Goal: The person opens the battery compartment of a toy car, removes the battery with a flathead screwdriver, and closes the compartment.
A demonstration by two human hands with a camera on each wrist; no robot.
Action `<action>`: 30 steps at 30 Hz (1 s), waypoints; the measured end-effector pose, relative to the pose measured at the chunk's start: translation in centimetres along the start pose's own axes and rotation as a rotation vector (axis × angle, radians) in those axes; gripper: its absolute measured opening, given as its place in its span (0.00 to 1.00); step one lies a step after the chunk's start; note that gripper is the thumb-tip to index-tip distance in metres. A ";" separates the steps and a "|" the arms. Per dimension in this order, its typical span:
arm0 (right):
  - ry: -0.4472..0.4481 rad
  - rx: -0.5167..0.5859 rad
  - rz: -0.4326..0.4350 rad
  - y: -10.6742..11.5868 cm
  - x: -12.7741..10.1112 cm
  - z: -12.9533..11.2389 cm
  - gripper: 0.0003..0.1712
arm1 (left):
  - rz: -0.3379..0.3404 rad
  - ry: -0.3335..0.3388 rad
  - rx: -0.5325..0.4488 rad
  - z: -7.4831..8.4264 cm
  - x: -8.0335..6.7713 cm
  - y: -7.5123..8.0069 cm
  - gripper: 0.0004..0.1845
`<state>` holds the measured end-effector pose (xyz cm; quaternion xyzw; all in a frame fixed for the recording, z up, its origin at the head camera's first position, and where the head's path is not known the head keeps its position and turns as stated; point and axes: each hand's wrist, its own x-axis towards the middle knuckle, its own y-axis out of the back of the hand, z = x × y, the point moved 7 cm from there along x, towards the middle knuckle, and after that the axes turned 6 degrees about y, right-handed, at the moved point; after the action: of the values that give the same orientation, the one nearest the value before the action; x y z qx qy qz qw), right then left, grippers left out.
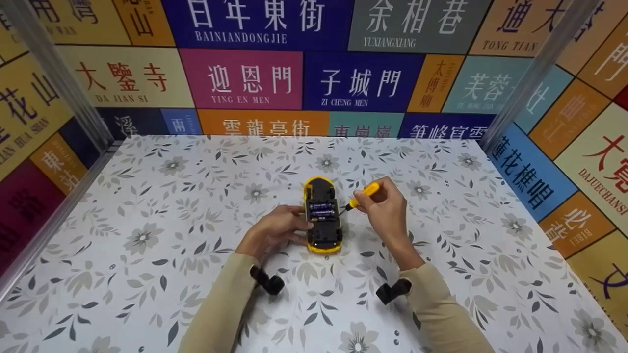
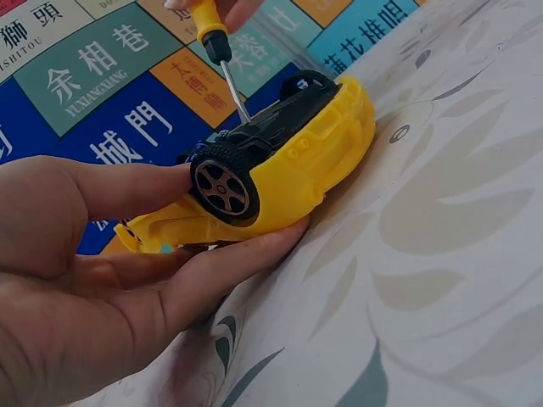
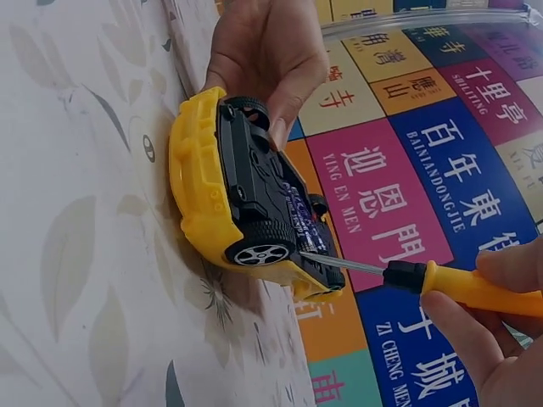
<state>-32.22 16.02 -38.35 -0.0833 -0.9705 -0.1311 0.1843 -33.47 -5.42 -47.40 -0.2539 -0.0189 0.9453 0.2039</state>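
A yellow toy car [image 1: 324, 236] lies upside down on the table, its black underside and wheels facing up. Batteries [image 1: 322, 212] in blue wrappers show in its uncovered compartment. My left hand [image 1: 277, 226] grips the car from the left; in the left wrist view its thumb is by a wheel [image 2: 224, 186] and its fingers run beneath the yellow body. On the other side, my right hand [image 1: 387, 208] holds a screwdriver [image 1: 365, 194] by its yellow handle. The metal shaft [image 3: 352, 264] points down at the side of the battery compartment, with its tip right at the car's edge.
A white cloth with grey flowers and leaves [image 1: 147, 274] covers the table. Behind it stands a wall of coloured signs [image 1: 240, 78], with more panels at both sides. Each sleeved wrist carries a small black camera mount [image 1: 267, 280].
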 end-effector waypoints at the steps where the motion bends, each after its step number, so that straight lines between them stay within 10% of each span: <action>1: 0.029 -0.021 0.003 -0.1 -0.2 -0.2 0.11 | 0.002 -0.006 0.007 0.0 0.0 0.0 0.35; 9: 0.053 -0.112 0.029 -0.5 -0.6 0.0 0.12 | -0.005 -0.018 0.019 0.1 0.0 -0.2 0.33; 20: -0.727 0.576 0.043 0.5 0.1 9.9 0.08 | -0.011 0.015 -0.012 0.0 0.1 0.0 0.34; 23: -0.683 0.513 0.008 0.9 0.4 9.2 0.10 | -0.006 0.007 -0.010 0.1 0.1 -0.1 0.34; 30: -0.269 0.142 0.009 1.1 1.0 3.6 0.11 | 0.012 0.008 0.019 0.1 0.1 0.1 0.35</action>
<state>-34.11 18.26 -40.98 -0.0912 -0.9929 -0.0490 0.0586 -33.58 -5.45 -47.37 -0.2556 -0.0075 0.9457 0.2008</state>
